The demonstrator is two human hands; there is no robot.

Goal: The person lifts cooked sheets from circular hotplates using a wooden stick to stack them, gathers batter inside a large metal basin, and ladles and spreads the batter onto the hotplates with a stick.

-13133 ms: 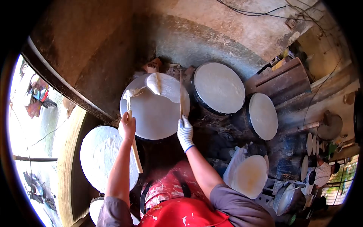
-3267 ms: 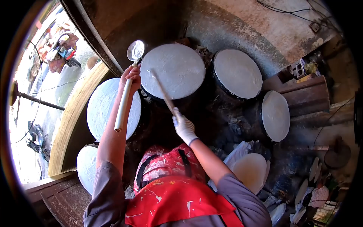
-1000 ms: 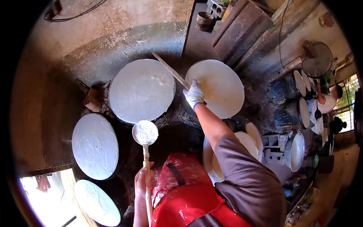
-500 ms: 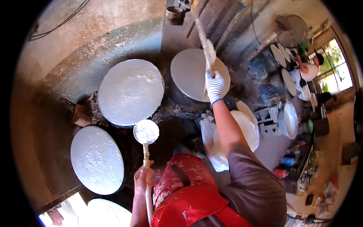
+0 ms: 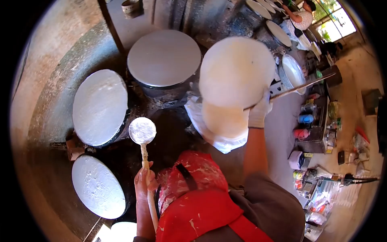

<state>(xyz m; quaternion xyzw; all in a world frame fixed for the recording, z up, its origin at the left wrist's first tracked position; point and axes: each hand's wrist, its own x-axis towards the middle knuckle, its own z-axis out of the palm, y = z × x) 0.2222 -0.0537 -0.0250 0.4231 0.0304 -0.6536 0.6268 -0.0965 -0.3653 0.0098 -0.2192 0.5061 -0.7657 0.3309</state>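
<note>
Flatbread [image 5: 238, 68], round and pale, is in front and to the left of the gloved right hand [image 5: 260, 111], its lower right edge close against the fingers; blur hides whether they touch it. The right hand is closed round a long thin stick [image 5: 302, 86], which juts out on both sides of it. Just below, partly hidden, a second flatbread [image 5: 225, 119] rests on a crumpled white sheet [image 5: 228, 145]. The bare left hand [image 5: 145, 180], well apart from both, grips the handle of a ladle [image 5: 144, 154] whose bowl holds white batter [image 5: 142, 130]. A grey-topped griddle [image 5: 163, 58] stands beyond, left of the first flatbread.
</note>
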